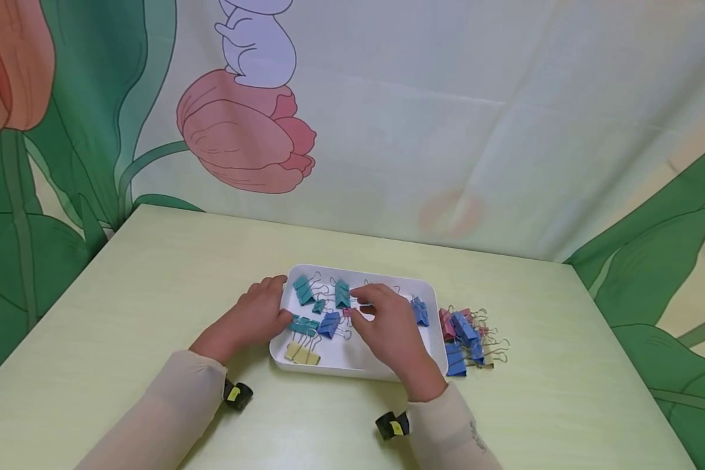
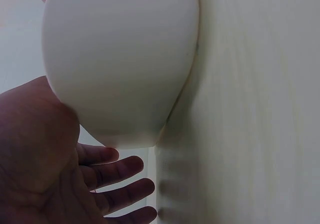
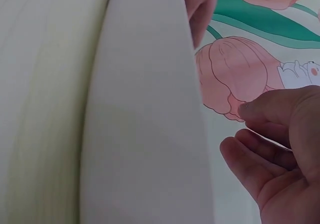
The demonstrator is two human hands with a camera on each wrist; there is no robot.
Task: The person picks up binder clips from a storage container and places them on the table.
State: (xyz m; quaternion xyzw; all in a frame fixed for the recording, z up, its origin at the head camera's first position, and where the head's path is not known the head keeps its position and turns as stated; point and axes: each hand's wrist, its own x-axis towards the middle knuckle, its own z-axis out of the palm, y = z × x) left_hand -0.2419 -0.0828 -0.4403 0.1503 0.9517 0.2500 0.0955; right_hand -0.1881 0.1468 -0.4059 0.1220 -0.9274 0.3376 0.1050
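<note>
Clips (image 1: 329, 324) in white tray (image 1: 355, 356)

Left hand (image 1: 254, 316), fingers loosely extended, rests against the tray's left end. Right hand (image 1: 392, 329), thumb and fingers parted, hovers over the tray. Clip pile (image 1: 465, 334) lies beside its right end.

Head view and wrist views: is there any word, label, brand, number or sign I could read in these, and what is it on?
None can be read.
Right sleeve: a dark mark, perhaps lettering, too small to read.
Left wrist's yellow patch: too small to tell if it bears text.
Right wrist's yellow patch: the same.
Clips, tray, curtain: no lettering that I can make out.
</note>
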